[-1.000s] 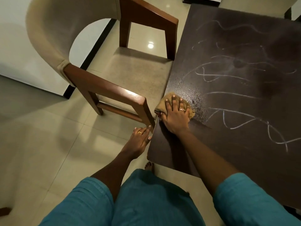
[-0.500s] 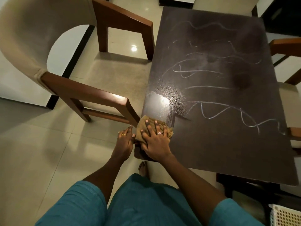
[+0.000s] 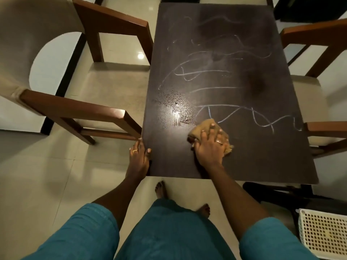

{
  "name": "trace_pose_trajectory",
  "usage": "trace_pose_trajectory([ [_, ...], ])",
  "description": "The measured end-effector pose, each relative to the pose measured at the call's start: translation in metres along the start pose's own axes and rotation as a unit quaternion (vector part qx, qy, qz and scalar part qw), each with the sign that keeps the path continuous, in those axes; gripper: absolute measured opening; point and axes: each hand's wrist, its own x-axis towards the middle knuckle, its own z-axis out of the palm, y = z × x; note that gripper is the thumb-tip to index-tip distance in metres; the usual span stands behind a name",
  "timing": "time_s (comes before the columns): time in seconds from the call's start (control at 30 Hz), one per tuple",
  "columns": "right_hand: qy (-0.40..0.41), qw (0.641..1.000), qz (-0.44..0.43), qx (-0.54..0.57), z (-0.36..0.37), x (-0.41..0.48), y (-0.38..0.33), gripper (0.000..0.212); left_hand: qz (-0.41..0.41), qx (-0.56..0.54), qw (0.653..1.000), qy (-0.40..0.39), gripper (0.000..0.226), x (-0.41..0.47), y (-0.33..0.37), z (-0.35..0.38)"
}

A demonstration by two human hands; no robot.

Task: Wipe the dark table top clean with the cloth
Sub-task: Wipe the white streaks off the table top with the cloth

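Since the earlier frame your right hand (image 3: 210, 147) and the cloth (image 3: 203, 127) have shifted from the desk's lower-left corner toward its lower centre; your left hand (image 3: 139, 158) has moved onto that corner edge. Right hand: fingers spread, palm flat, pressing the cloth to the desk (image 3: 244, 156). Left hand: fingers curled over the desk rim, holding nothing else. Key relation: unwiped chalk lines (image 3: 234, 117) lie just above and to the right of the cloth, running toward the upper frame along the desk's long axis; the wet patch (image 3: 178, 107) sits just upper-left of it. Right hand is nearer. Count: one cloth, one desk, two chairs, one white basket (image 3: 323, 231) at lower right.
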Motion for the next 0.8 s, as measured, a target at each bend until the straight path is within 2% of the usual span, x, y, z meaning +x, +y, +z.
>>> trace_pose_trajectory([
  [0.13,0.026,0.988,0.148,0.030,-0.009,0.004,0.049,0.053,-0.003,0.002,1.000,0.006,0.056,-0.005,-0.004,0.006],
  [0.23,0.036,0.978,0.197,0.053,-0.005,0.002,0.053,0.052,-0.004,-0.006,1.000,0.008,0.062,-0.008,-0.009,0.006],
  [0.4,0.037,0.961,0.255,0.099,0.001,0.002,0.016,0.051,0.008,-0.023,1.000,0.007,0.059,-0.011,-0.016,-0.003],
  [0.47,0.041,0.968,0.230,0.096,0.005,0.002,-0.001,0.051,0.023,-0.004,1.000,-0.006,0.058,-0.013,-0.019,-0.007],
  [0.63,0.040,0.989,0.108,0.088,0.018,-0.001,-0.060,0.047,0.044,0.069,0.996,-0.032,0.061,-0.017,-0.031,-0.016],
  [0.8,0.018,0.999,-0.032,0.026,0.030,-0.019,-0.110,0.046,0.018,0.078,0.997,-0.015,0.055,-0.025,-0.040,-0.024],
])
